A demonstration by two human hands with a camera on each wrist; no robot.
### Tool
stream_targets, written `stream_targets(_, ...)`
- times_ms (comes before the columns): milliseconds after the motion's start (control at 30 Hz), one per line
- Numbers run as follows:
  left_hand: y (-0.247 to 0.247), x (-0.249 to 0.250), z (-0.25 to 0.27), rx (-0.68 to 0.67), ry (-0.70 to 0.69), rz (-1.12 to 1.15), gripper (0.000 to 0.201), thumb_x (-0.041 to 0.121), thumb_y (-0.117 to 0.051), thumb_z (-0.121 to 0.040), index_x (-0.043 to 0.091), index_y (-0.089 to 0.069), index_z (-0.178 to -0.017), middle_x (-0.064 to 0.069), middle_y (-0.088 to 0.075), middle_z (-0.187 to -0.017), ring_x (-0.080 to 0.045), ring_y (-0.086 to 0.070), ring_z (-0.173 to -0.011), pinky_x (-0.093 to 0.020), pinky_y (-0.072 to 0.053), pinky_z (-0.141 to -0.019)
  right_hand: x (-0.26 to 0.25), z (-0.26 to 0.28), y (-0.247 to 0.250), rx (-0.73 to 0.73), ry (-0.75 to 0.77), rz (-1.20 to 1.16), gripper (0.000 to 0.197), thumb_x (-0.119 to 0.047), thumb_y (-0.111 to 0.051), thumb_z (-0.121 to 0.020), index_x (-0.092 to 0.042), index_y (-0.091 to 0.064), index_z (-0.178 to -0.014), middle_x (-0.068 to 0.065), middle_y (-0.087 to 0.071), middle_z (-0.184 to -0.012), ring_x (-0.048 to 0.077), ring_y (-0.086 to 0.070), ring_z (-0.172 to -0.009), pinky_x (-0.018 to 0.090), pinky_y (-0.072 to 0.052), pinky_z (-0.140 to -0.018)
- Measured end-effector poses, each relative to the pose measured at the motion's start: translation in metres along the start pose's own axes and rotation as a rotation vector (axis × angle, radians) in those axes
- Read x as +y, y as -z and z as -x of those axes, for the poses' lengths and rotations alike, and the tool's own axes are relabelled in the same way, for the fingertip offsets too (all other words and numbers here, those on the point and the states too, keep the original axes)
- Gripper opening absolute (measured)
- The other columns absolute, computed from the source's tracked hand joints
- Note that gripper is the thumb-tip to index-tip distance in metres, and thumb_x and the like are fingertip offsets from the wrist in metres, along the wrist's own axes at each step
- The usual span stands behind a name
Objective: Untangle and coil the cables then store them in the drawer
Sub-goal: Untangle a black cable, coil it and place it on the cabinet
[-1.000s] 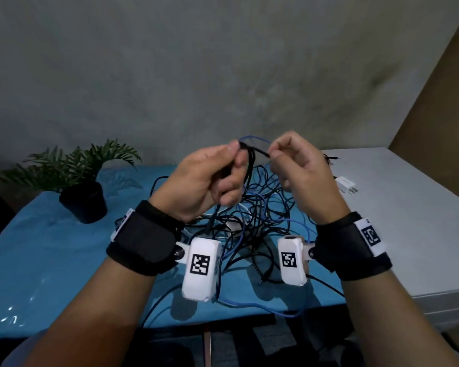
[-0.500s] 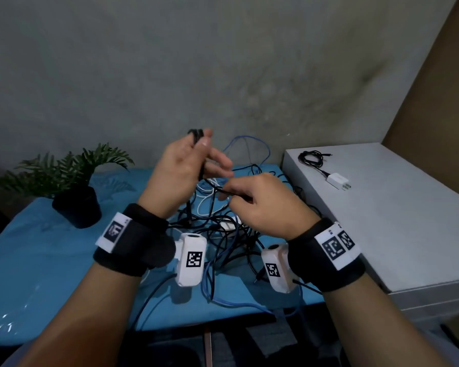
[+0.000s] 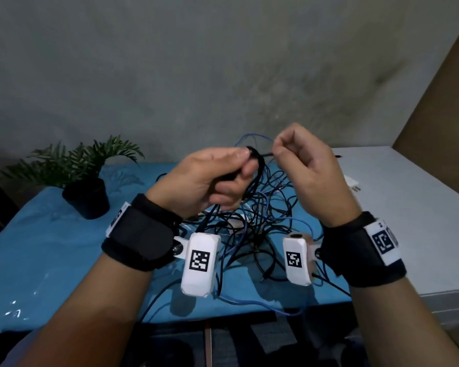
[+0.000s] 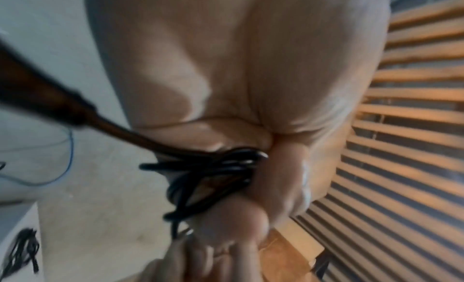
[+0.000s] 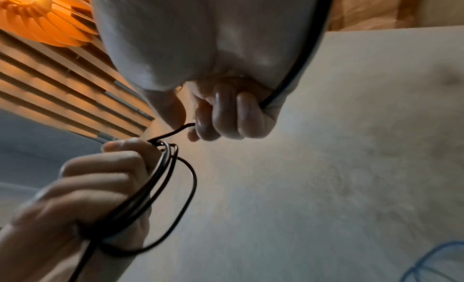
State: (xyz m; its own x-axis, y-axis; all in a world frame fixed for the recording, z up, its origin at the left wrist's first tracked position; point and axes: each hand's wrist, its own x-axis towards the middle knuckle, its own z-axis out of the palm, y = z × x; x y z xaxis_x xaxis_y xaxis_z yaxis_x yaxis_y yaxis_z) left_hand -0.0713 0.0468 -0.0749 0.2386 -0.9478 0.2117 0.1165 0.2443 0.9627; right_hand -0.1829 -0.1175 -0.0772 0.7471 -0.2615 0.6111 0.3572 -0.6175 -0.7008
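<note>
**Black cable coiled between both hands**

The left hand (image 3: 210, 181) clenches a bundle of black cable loops (image 5: 160, 179); the right hand (image 3: 310, 165) pinches the cable's free strand just beside the coil. Below hangs the tangle of cables (image 3: 260, 215) over the blue counter (image 3: 45, 250). Half a second ago the right hand was lower, under the left; now both are level.

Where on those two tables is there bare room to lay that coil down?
Free: the blue table between the potted plant and the cable tangle, and the near part of the white table. Crowded: the tangle under both hands, and by the white charger.
</note>
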Motion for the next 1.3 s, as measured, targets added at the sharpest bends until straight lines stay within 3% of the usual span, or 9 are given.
stream_targets(100, 0.002, 0.007, 0.001, 0.026, -0.152, 0.240, 0.033, 0.025, -0.034, -0.105, 0.006, -0.060, -0.100, 0.010, -0.033, -0.047, -0.010, -0.050, -0.043, -0.032, -0.055, -0.069, 0.012, -0.001, -0.004, -0.046, -0.023, 0.105, 0.022, -0.031, -0.048, -0.107, -0.016, -0.058, -0.094, -0.010, -0.045, -0.069, 0.006, -0.040, -0.062, 0.031, -0.034, -0.059)
stream_targets(200, 0.003, 0.012, 0.002, 0.078, -0.249, 0.365, 0.049, 0.025, -0.030, -0.105, -0.009, -0.049, -0.134, 0.006, -0.034, -0.046, -0.012, -0.069, -0.064, -0.032, -0.057, -0.088, 0.025, 0.000, -0.009, -0.132, -0.088, 0.190, 0.023, -0.030, -0.047, -0.108, -0.019, -0.068, -0.109, -0.028, -0.055, -0.068, -0.004, -0.051, -0.065, 0.016, -0.034, -0.061)
stream_targets(367, 0.007, 0.011, -0.001, 0.307, -0.339, 0.428, 0.051, 0.021, -0.038, -0.104, -0.013, -0.039, -0.143, 0.008, -0.065, -0.073, -0.006, -0.073, -0.073, -0.024, -0.059, -0.076, 0.031, 0.007, -0.025, -0.324, -0.123, 0.307, 0.032, -0.041, -0.050, -0.105, -0.030, -0.070, -0.128, -0.029, -0.067, -0.096, -0.015, -0.057, -0.084, 0.009, -0.037, -0.072)
stream_targets(533, 0.014, -0.002, -0.011, 0.576, -0.250, -0.210, 0.026, 0.013, -0.037, -0.110, 0.004, -0.041, -0.134, -0.008, -0.077, -0.099, -0.019, -0.075, -0.079, -0.028, -0.059, -0.068, 0.011, 0.009, -0.030, -0.442, -0.091, 0.341, 0.030, -0.040, -0.051, -0.099, -0.032, -0.073, -0.118, -0.011, -0.068, -0.074, 0.002, -0.059, -0.067, 0.025, -0.047, -0.064)
stream_targets(733, 0.010, -0.012, -0.008, 0.332, 0.034, -0.789, 0.027, 0.035, -0.046, -0.099, 0.013, -0.057, -0.109, -0.001, -0.070, -0.078, -0.026, -0.061, -0.049, -0.039, -0.052, -0.055, -0.001, 0.006, -0.018, -0.273, -0.015, 0.141, 0.017, -0.020, -0.050, -0.086, -0.016, -0.064, -0.077, 0.000, -0.069, -0.069, 0.011, -0.057, -0.056, 0.034, -0.044, -0.055)
stream_targets(833, 0.002, -0.007, -0.005, 0.140, 0.101, -0.673, 0.043, 0.034, -0.045, -0.103, -0.006, -0.055, -0.091, -0.004, -0.058, -0.060, -0.019, -0.042, -0.040, -0.031, -0.033, -0.048, -0.003, 0.006, -0.014, -0.167, 0.038, 0.040, 0.011, -0.008, -0.049, -0.085, -0.011, -0.057, -0.077, -0.006, -0.057, -0.057, 0.008, -0.045, -0.051, 0.029, -0.036, -0.053)
stream_targets(1000, -0.006, 0.002, 0.002, 0.001, 0.102, -0.275, 0.040, 0.034, -0.041, -0.105, 0.010, -0.070, -0.089, 0.000, -0.032, -0.054, -0.011, -0.026, -0.039, -0.021, -0.020, -0.041, -0.003, 0.007, -0.012, 0.041, 0.133, -0.007, 0.010, 0.000, -0.046, -0.085, -0.005, -0.052, -0.080, -0.005, -0.050, -0.055, 0.011, -0.044, -0.049, 0.025, -0.034, -0.051)
stream_targets(1133, -0.012, 0.000, 0.002, -0.002, 0.047, -0.041, 0.032, 0.025, -0.032, -0.107, 0.007, -0.051, -0.088, 0.004, -0.041, -0.051, -0.014, -0.049, -0.039, -0.022, -0.041, -0.046, -0.001, 0.004, -0.017, 0.110, 0.096, 0.023, 0.014, -0.010, -0.047, -0.098, -0.007, -0.051, -0.086, 0.004, -0.048, -0.064, 0.018, -0.042, -0.056, 0.036, -0.035, -0.054)
stream_targets(1300, -0.016, 0.003, -0.001, -0.047, -0.160, 0.436, 0.030, 0.021, -0.034, -0.105, -0.001, -0.055, -0.105, 0.001, -0.060, -0.060, -0.023, -0.075, -0.073, -0.037, -0.059, -0.088, 0.009, -0.001, -0.022, 0.079, 0.001, -0.004, 0.027, -0.030, -0.039, -0.110, -0.016, -0.051, -0.090, -0.006, -0.044, -0.066, 0.010, -0.041, -0.058, 0.031, -0.035, -0.056)
